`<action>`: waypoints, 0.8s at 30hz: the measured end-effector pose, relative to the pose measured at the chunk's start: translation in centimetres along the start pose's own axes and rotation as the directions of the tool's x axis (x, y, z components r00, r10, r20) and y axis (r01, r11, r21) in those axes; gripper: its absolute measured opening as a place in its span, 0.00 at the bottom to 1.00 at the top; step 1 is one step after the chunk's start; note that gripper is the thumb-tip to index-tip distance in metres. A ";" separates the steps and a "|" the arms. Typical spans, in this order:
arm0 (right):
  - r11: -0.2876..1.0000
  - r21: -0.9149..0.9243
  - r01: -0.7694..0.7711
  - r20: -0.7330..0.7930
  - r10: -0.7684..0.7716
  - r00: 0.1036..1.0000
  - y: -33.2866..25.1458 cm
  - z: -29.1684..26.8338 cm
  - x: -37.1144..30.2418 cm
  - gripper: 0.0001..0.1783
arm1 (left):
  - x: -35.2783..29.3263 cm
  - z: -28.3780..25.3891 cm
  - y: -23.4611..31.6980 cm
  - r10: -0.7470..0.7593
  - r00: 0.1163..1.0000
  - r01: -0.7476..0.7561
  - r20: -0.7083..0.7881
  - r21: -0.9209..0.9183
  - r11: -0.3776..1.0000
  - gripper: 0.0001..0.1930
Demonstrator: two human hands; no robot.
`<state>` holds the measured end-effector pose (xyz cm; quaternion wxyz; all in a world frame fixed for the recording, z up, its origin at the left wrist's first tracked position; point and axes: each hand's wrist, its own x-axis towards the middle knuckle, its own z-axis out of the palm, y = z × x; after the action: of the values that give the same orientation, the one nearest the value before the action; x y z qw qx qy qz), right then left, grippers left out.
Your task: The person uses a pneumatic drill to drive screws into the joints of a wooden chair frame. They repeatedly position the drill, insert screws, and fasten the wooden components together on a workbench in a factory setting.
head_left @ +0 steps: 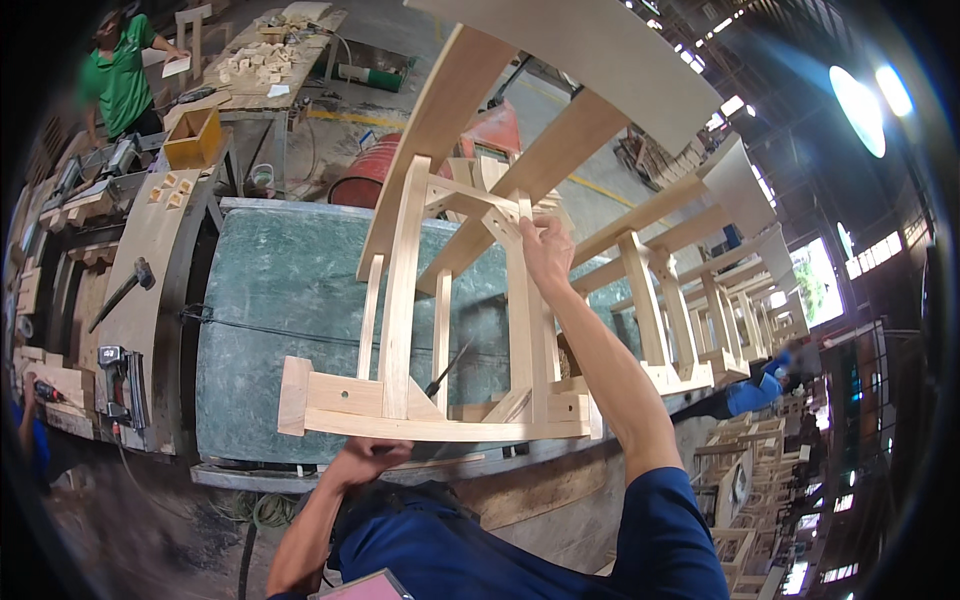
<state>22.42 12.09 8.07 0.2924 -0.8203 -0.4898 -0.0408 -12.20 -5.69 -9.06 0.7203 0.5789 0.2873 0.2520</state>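
Note:
A pale wooden chair frame [405, 290] stands on a worn green-topped table [270, 330], with long flat boards reaching away from it. My right hand [548, 250] is closed around an upright post near its upper cross rail and corner block. Below the curved near rail [450, 428], my left hand [372, 458] has its fingers curled in close to the wood. Part of those fingers is hidden, so I cannot make out what they hold. A thin dark-handled tool, like a screwdriver [434, 386], shows between the frame's posts.
Left, a bench carries a hammer [125, 292], a nail gun [122, 385] and a yellow box [192, 138]. More chair frames [650, 300] line up to the right. A person in green [122, 75] stands far left; another in blue [755, 393] is at right.

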 end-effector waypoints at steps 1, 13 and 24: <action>0.997 0.009 -0.070 0.008 0.070 0.998 0.4 -0.1 0.0 0.30 | -1.6 -0.5 0.2 0.000 1.000 0.000 0.011 0.059 0.998 0.14; 0.802 0.354 -0.482 0.463 0.297 0.835 2.0 0.9 0.8 0.52 | -15.6 -4.1 6.7 -0.070 0.984 0.010 0.164 0.343 0.939 0.11; 0.865 0.290 -0.411 0.417 0.273 0.867 1.5 -0.7 0.5 0.46 | -14.1 -3.4 14.0 0.382 0.853 -0.456 0.355 0.152 0.877 0.15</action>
<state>24.08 11.64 8.19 0.3484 -0.8184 -0.3779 0.2569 -25.00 -10.31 5.78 0.6116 0.7399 0.0620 0.2733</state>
